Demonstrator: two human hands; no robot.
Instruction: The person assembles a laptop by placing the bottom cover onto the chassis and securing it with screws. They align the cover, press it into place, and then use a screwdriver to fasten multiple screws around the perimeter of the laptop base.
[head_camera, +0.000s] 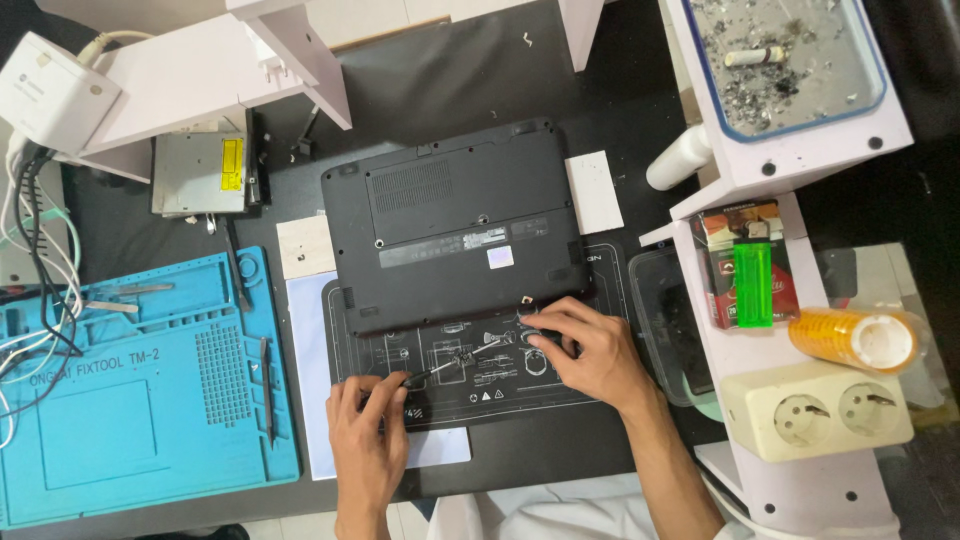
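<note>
The left hand (368, 430) pinches a thin black screwdriver (452, 362) by its handle. The tool's long axis runs from 8 o'clock to 2 o'clock, tip pointing toward 2 o'clock. It lies over the black printed mat (500, 385), just below the laptop (455, 225). The right hand (590, 352) rests at the laptop's lower right corner, fingers curled and pressed on the mat; whether it holds anything, I cannot tell.

The laptop lies bottom-up with a long grey label and a small pale square sticker. At 9 o'clock lies a blue work mat (140, 395). At 3 o'clock a red packet (745, 265) lies under a green lighter (753, 285), beside a yellow tape roll (855, 338) and a cream double socket (818, 410). At 1 o'clock a blue-rimmed tray (880, 60) holds ash and a cigarette butt (753, 57).
</note>
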